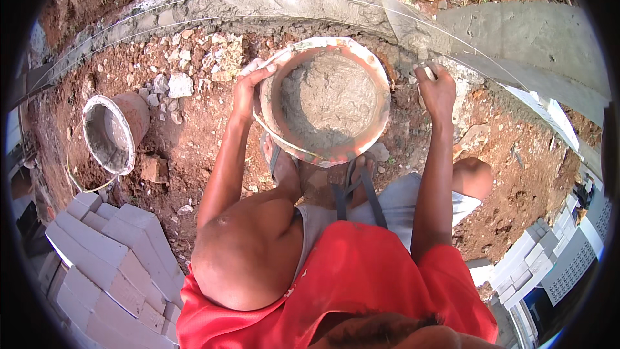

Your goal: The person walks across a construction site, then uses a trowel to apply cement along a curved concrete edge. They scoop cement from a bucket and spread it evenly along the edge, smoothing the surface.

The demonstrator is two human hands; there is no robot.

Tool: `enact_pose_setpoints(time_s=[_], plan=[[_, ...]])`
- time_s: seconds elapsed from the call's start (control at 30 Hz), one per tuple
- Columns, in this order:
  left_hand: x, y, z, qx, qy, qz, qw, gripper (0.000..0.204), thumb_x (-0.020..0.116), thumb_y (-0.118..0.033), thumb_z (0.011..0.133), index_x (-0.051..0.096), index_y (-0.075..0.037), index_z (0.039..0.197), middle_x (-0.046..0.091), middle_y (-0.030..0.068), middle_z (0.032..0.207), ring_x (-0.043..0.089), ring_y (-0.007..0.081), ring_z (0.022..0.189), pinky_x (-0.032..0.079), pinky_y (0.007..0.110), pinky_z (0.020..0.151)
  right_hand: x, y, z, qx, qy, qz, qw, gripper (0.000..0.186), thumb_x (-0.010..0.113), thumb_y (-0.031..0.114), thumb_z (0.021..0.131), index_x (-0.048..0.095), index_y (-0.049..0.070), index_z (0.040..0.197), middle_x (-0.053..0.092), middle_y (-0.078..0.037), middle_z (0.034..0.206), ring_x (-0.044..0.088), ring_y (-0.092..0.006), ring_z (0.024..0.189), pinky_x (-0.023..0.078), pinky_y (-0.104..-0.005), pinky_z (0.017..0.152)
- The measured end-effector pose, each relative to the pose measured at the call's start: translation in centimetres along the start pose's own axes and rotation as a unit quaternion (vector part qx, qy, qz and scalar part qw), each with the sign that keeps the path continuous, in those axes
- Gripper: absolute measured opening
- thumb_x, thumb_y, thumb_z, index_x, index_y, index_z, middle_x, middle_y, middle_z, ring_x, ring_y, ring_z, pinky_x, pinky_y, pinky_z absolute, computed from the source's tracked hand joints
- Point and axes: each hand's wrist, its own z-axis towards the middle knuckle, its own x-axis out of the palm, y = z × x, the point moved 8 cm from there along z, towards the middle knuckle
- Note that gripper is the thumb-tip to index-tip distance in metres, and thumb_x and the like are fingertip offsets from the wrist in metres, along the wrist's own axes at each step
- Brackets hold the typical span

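Observation:
A round bucket (382, 105) of wet grey mortar (329, 94) stands in front of me, its rim crusted with dried mortar. My left hand (250, 87) grips the bucket's left rim, fingers hooked over the edge. To the right of the bucket, my right hand (436, 87) is closed round the handle of a trowel. The mortar-coated trowel blade (402, 21) points away from me and rests on or just over the fresh mortar strip (290, 8). Where blade and mortar meet is hard to make out.
A second mortar-stained bucket (132, 119) lies tilted at the left beside a broken brick (154, 169). Light grey blocks (119, 252) are stacked lower left, more blocks (533, 252) lower right. Strings run along the mortar strip. A grey slab (529, 32) lies far right; rubble (181, 85) covers the soil.

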Motion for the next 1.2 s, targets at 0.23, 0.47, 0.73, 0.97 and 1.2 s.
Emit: enact_pose_setpoints(time_s=[0.23, 0.47, 0.73, 0.97, 1.2], plan=[[0.2, -0.3, 1.1, 0.018, 0.034, -0.009, 0.999, 0.037, 0.069, -0.011, 0.089, 0.064, 0.007, 0.121, 0.071, 0.0150, 0.114, 0.068, 0.0215, 0.100, 0.053, 0.033, 0.091, 2.6, -0.9, 1.4, 0.020, 0.090, -0.030, 0.995, 0.054, 0.067, 0.048, 0.089, 0.074, 0.002, 0.118, 0.071, -0.029, 0.095, 0.071, -0.0406, 0.095, 0.053, -0.0453, 0.089], [1.2, -0.5, 1.1, 0.024, 0.061, -0.009, 0.998, 0.038, 0.070, -0.012, 0.089, 0.064, 0.007, 0.122, 0.069, 0.0156, 0.119, 0.066, 0.0222, 0.107, 0.050, 0.034, 0.096, 0.9, -6.8, 2.8, 0.121, 0.082, 0.005, 0.989, 0.055, 0.067, 0.045, 0.090, 0.072, -0.002, 0.119, 0.074, -0.026, 0.102, 0.073, -0.0375, 0.092, 0.054, -0.0430, 0.086], [-0.2, 0.1, 2.4, 0.026, 0.074, -0.007, 0.997, 0.037, 0.071, -0.012, 0.088, 0.063, 0.004, 0.120, 0.069, 0.0133, 0.114, 0.065, 0.0208, 0.104, 0.050, 0.033, 0.093, 3.5, -6.2, 2.0, 0.160, 0.163, 0.149, 0.962, 0.044, 0.058, 0.039, 0.099, 0.070, -0.002, 0.111, 0.068, -0.010, 0.079, 0.062, -0.0166, 0.056, 0.048, -0.0349, 0.051], [-0.1, 0.3, 2.2, 0.017, 0.062, -0.027, 0.998, 0.027, 0.072, -0.012, 0.087, 0.066, 0.000, 0.110, 0.070, 0.0107, 0.106, 0.065, 0.0197, 0.098, 0.051, 0.033, 0.090, 6.0, -4.8, -0.8, 0.246, 0.218, 0.352, 0.876, 0.043, 0.053, 0.042, 0.103, 0.065, 0.001, 0.103, 0.058, -0.004, 0.073, 0.054, -0.0154, 0.051, 0.045, -0.0329, 0.045], [0.5, -0.4, 1.5, 0.022, 0.048, -0.030, 0.998, 0.026, 0.071, -0.013, 0.087, 0.063, -0.001, 0.109, 0.069, 0.0098, 0.105, 0.065, 0.0190, 0.096, 0.051, 0.032, 0.087, 9.5, 3.9, 1.5, 0.116, 0.358, 0.260, 0.889, 0.043, 0.058, 0.042, 0.100, 0.066, 0.000, 0.101, 0.059, -0.004, 0.068, 0.057, -0.0152, 0.052, 0.047, -0.0337, 0.047]])
